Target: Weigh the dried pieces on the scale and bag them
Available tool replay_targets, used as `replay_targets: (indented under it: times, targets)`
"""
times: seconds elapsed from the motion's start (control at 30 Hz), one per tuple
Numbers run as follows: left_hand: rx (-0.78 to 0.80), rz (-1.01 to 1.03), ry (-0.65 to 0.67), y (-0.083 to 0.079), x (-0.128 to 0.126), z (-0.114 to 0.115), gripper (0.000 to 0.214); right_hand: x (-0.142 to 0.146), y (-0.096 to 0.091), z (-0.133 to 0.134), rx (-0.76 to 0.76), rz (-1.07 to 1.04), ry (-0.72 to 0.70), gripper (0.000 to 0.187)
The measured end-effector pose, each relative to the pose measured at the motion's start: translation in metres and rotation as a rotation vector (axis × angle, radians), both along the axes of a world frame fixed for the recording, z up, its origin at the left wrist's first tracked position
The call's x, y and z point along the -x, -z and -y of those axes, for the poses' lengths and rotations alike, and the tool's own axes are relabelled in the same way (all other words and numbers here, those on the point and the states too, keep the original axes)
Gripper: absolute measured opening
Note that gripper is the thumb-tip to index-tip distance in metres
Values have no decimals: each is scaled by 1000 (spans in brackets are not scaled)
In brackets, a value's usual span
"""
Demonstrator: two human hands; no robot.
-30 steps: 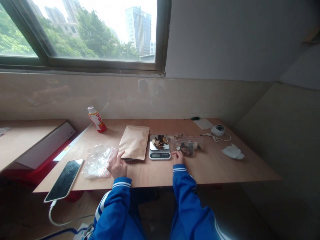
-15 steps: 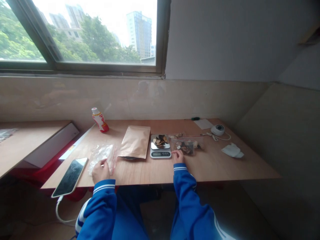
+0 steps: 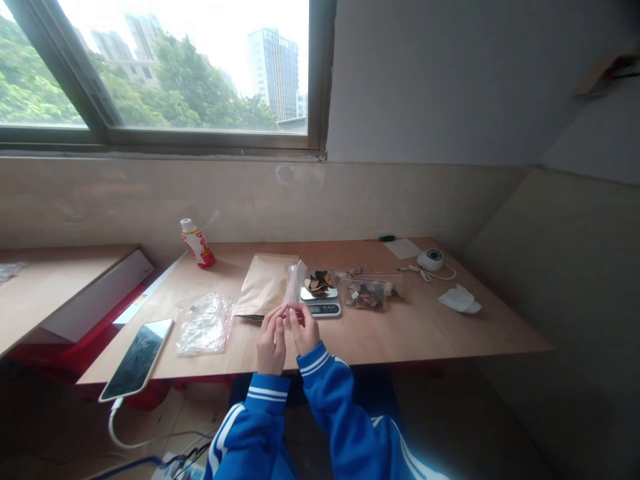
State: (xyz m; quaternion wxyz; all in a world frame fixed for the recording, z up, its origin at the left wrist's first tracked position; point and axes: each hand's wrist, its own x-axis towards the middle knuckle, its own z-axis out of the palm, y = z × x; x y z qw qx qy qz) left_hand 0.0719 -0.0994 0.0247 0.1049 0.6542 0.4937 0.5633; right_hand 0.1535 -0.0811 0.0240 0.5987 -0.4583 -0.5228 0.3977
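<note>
My left hand (image 3: 271, 340) and my right hand (image 3: 303, 328) meet in front of the kitchen scale, fingers pinched on a clear zip bag (image 3: 295, 283). The bag stands up from my fingertips, over the right side of a brown kraft pouch (image 3: 265, 283). Dried dark-edged slices (image 3: 319, 283) are heaped on the plate of the kitchen scale (image 3: 327, 309), whose display is partly covered by my right hand. To the left lies a pile of empty clear zip bags (image 3: 205, 325). Filled zip bags (image 3: 367, 295) with dried pieces lie right of the scale.
A phone (image 3: 137, 357) on a white cable overhangs the front left table edge. Behind stands a red and white bottle (image 3: 198, 244). At the right are a white round camera-like device (image 3: 430, 259), a crumpled white tissue (image 3: 460, 299), paper (image 3: 403, 249) and a green object (image 3: 387, 238).
My left hand has moved right from the pile with a zip bag. My right hand has come left from beside the scale, and both now grip the bag.
</note>
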Motion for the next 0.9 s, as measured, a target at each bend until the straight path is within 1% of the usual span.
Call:
replay_targets:
  times: [0.1,0.23,0.37,0.43,0.53,0.6,0.63,0.67,0.7,0.73,0.77,0.83,0.87,0.9]
  targets:
    - [23,17,39,3,7,2,31,-9,3,-1,48,-22,-6,33]
    - [19,23,-1,4,12,3,35,-12,6,-2,98,-60,-71,35]
    - [9,-3,-43,4,15,4,32,-9,8,-4,154,-87,-57,39]
    - [-17,-15,-124,2,19,4,30,-11,9,-5,165,-94,-40,41]
    - [-77,-9,-372,-1,32,-4,28,-18,5,-3,160,-56,-30,43]
    - [-75,-10,-510,-1,44,-13,29,-22,0,1,145,22,-93,41]
    - [-44,-29,-531,0,50,-19,29,-24,-2,4,134,70,-147,39]
    - [18,-62,-512,1,55,-24,28,-24,-4,7,121,120,-203,37]
    - [98,-113,-459,2,59,-28,26,-25,-6,9,111,169,-248,35]
    - [177,-158,-411,4,61,-32,25,-24,-6,11,107,212,-273,34]
    - [223,-182,-391,5,62,-33,26,-23,-6,13,110,248,-277,33]
    - [206,-155,-406,8,59,-30,29,-22,-5,14,122,294,-240,33]
    - [155,-116,-413,9,55,-26,31,-21,-4,15,120,303,-213,33]
    - [100,-73,-387,10,51,-20,32,-20,-4,15,108,306,-186,34]
